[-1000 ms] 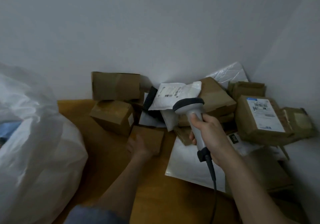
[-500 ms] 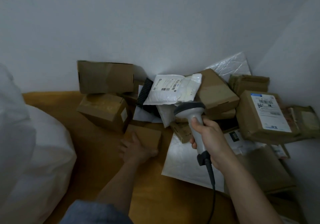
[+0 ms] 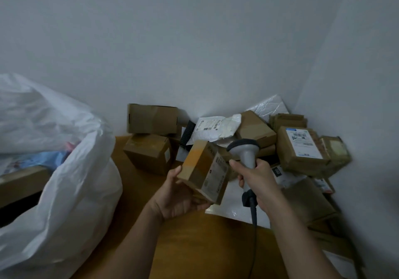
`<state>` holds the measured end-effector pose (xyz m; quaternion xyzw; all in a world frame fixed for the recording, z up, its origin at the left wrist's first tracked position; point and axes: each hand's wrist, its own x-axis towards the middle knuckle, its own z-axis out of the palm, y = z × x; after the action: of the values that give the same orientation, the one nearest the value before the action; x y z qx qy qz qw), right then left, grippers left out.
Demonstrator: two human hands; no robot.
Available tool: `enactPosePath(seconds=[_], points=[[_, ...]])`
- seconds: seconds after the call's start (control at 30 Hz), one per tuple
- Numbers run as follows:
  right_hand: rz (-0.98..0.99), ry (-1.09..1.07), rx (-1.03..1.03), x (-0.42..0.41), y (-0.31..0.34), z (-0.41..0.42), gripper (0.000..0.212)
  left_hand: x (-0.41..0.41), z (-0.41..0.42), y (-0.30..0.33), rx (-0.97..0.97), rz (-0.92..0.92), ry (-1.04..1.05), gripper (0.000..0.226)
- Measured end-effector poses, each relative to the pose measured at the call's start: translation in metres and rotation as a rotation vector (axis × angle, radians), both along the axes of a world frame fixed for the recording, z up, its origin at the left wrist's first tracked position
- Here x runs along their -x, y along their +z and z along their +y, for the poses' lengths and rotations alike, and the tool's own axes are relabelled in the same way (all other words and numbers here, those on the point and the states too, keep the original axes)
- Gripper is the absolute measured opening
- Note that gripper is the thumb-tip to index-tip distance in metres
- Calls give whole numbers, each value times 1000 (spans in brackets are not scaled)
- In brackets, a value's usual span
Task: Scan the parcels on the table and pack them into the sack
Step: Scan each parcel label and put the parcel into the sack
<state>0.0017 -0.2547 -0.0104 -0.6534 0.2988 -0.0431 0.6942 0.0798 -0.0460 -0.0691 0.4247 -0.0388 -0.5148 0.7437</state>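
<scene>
Two hands are raised over the wooden tabletop [image 3: 194, 246], each holding something. The left hand [image 3: 180, 196] grips a small cardboard parcel [image 3: 204, 170] from below, thumb up along its left face and fingers [image 3: 203, 203] curled under its lower edge; the parcel is lifted clear of the tabletop and tilted, with a printed label [image 3: 216, 177] on its right face turned toward the scanner. The print on that label is too small and blurred to read. The right hand [image 3: 257, 183] is clenched round the grey handle of a handheld barcode scanner [image 3: 244, 149], whose dark-rimmed head sits just right of the parcel's upper corner; its cable [image 3: 253, 216] hangs down from the butt of the handle past the wrist. Both forearms reach in from the bottom edge, the left from the lower left, the right from the lower right.

Behind the hands, a heap of parcels fills the corner against the wall. A brown box with a white shipping label [image 3: 302, 149] and a barcode lies at the right, its text unreadable. A white poly mailer [image 3: 216, 127] bears a small label with a barcode, also illegible. A dark tag [image 3: 277, 172] near the right wrist shows what looks like "060". Two plain cartons [image 3: 151, 136] are stacked at the left of the heap.

The white sack [image 3: 64, 181] stands open at the left, well apart from the held parcel.
</scene>
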Motion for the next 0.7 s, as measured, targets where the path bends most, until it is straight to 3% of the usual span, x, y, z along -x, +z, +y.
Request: enactPosePath(seconds=[0.23,0.37,0.43,0.5,0.6,0.7], points=[[-5,33,-51,35,11,10,48,38,17,27,239,-70,-202,90],[-61,127,-140,52,13,16,44,56,32,34,272,-112,-175,89],[-55,122,-141,56,13,19,42,63,40,42,260,-90,-58,82],[-32,77,-105,57,12,20,48,73,45,58,179,-82,113,70],[20,-21,-17,59,6,16,66,77,55,67,-220,-285,360,44],[52,-73,62,62,4,15,71,83,58,72,-440,-383,406,42]])
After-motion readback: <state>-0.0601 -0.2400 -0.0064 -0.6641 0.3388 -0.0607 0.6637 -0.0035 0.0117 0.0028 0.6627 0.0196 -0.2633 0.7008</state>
